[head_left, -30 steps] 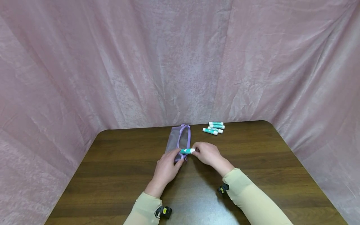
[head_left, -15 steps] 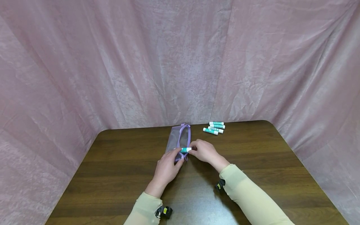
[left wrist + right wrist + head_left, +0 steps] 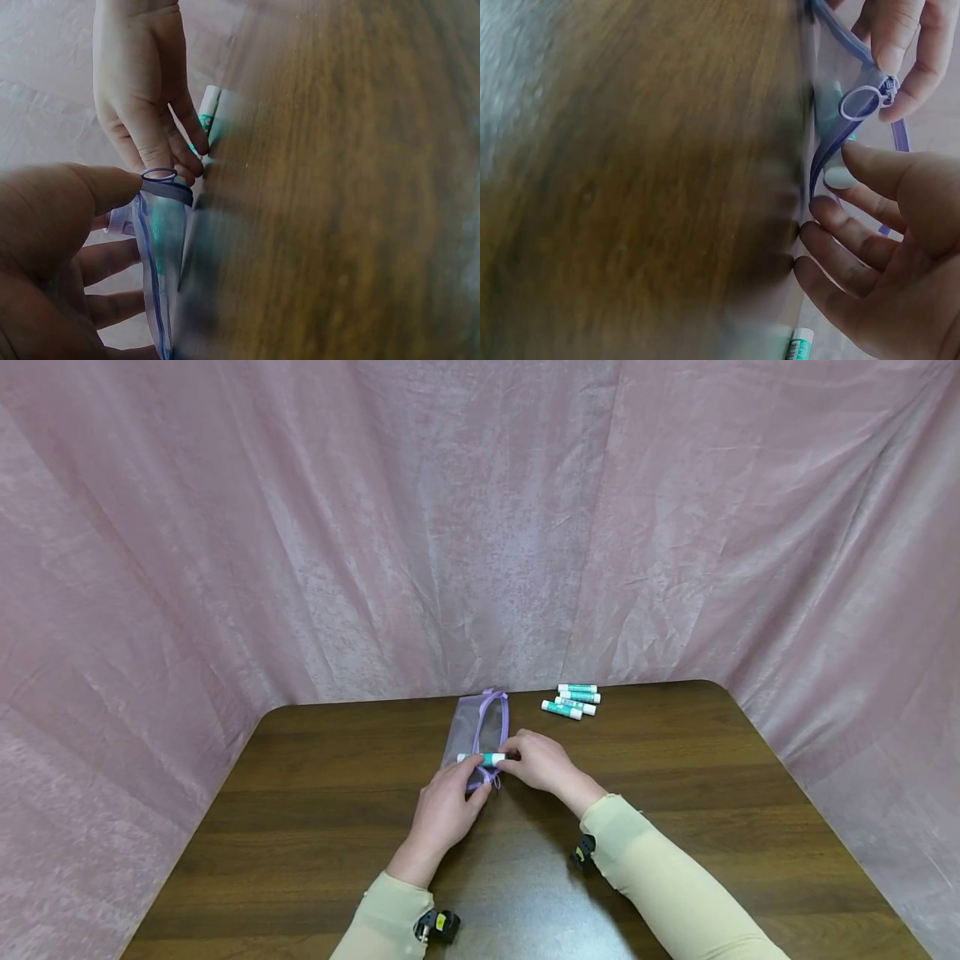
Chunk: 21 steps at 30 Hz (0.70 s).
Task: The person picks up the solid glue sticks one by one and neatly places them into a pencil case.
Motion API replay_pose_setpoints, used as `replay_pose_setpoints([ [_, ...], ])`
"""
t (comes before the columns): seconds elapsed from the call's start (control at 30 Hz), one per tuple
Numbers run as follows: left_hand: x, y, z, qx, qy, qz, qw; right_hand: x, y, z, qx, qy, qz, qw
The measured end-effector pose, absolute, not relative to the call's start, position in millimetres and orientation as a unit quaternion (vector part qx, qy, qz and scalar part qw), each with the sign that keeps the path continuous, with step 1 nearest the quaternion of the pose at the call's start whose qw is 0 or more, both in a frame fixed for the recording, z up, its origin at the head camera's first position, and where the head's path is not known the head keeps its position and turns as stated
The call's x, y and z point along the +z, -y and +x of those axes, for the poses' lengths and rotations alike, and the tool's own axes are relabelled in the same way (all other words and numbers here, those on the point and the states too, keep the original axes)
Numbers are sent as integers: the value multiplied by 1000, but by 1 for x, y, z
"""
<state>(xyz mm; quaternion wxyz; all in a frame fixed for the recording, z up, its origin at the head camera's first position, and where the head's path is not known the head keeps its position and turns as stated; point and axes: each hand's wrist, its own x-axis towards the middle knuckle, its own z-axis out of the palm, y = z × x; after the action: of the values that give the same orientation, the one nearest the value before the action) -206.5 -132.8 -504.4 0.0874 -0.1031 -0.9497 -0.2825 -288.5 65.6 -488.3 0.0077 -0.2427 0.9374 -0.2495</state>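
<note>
A sheer pouch [image 3: 461, 727] with a purple zipper lies on the table, its zipper open. My left hand [image 3: 441, 817] pinches the pouch's near end by the zipper, with the ring pull [image 3: 860, 103] at the fingertips. My right hand [image 3: 543, 764] holds a green-and-white glue stick [image 3: 491, 760] by its right end, thumb on one side and fingers on the other. The stick crosses the zipper opening, and its far end shows pale at the left. In the left wrist view its green body [image 3: 166, 225] appears through the sheer side of the pouch.
Several more glue sticks [image 3: 561, 710] lie in a loose group at the table's back edge, right of the pouch. The brown wooden table [image 3: 330, 802] ends at a pink curtain [image 3: 450, 527].
My right hand has moved left, sliding the glue stick further across the pouch opening. My left hand stays at the pouch's near end.
</note>
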Motion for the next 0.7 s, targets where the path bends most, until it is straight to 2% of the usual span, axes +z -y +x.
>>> replay_pose_setpoints([
  [0.27,-504,133,-207,-279,951,-105,84,-489,-71,-292,-274,-933,-230,34],
  [0.7,-503,132,-207,-275,949,-123,91,-489,-69,-293,-262,-936,-236,6],
])
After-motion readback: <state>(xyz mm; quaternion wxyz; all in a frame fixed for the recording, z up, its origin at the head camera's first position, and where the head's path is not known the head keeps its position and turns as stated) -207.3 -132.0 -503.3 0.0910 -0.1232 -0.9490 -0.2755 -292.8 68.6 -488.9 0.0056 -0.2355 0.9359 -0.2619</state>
